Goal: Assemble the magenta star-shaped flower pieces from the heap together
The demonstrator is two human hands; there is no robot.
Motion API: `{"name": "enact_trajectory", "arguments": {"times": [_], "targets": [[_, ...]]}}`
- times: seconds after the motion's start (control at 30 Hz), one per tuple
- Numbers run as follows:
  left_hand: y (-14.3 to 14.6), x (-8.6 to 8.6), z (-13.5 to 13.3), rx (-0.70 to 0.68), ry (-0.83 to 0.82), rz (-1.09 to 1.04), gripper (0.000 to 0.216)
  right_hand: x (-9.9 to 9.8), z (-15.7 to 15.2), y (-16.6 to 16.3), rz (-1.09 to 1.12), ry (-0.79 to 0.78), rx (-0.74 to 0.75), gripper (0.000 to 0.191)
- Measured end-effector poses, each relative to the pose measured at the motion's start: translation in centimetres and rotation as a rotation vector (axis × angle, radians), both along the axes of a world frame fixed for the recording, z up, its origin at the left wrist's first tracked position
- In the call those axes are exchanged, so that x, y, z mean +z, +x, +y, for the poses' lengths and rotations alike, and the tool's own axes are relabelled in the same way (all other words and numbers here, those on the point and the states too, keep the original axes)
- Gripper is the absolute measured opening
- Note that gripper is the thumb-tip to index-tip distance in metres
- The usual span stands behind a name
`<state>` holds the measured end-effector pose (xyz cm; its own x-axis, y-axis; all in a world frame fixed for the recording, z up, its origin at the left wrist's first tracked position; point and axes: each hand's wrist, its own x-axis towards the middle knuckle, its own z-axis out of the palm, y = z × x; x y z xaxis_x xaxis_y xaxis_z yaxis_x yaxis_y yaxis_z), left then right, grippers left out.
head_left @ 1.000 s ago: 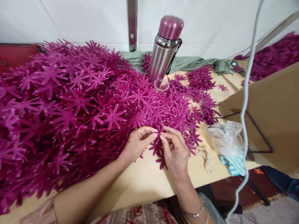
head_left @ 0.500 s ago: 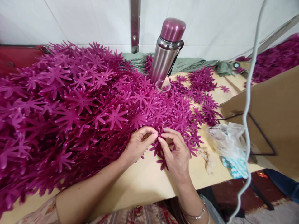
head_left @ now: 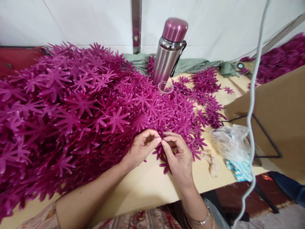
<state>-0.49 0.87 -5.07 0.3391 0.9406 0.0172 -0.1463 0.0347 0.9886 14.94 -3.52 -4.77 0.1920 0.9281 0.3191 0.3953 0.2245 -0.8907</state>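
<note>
Two-handed, pinches a small magenta narrow-petalled piece (head_left: 161, 135) between the meeting fingertips (head_left: 157, 140) of the bare left hand (head_left: 140, 148) and bare right hand (head_left: 180, 158). Grasps it thumb to forefinger with the fingers of both hands, hiding most of its shape. Holds it at the front of a deep heap of magenta star-shaped artificial petals (head_left: 83, 105), spread far to the left over a pale yellow counter (head_left: 140, 187). Has a tall steel bottle with a glossy purple cap (head_left: 167, 57) standing beyond, a clear round plastic cup (head_left: 166, 92) just before its base, both crowded by petals. Faces a crumpled green cloth (head_left: 194, 65) along the white wall (head_left: 100, 24). Near the right hand, has a crumpled brownish scrap (head_left: 212, 162), then a clear plastic bag (head_left: 231, 140) against a turquoise-and-white patterned piece (head_left: 239, 170). Farther right, has a large brown cardboard box (head_left: 276, 108), with a wavy white cable (head_left: 249, 124) hanging in front, cutting across box, bag and patterned piece.
</note>
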Motion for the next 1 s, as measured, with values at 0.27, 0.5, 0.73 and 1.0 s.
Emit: {"name": "enact_trajectory", "arguments": {"times": [0.27,0.5,0.73,1.0], "targets": [[0.4,0.1,0.0,0.013,-0.05,-0.053,0.028,0.6,-0.1,0.0,0.032,-0.005,-0.03,0.012],[0.5,-0.4,0.1,0.091,0.087,-0.053,0.015,1.0,-0.1,0.3,0.179,-0.072,-0.08,0.016],[0.2,-1.2,-0.3,-0.021,0.026,-0.062,0.013,0.0,0.0,-0.1,0.216,-0.087,0.002,0.028],[0.8,-0.7,-0.2,0.081,0.037,-0.114,0.016,-0.1,-0.1,0.2,-0.05,0.028,-0.079,0.011]]}}
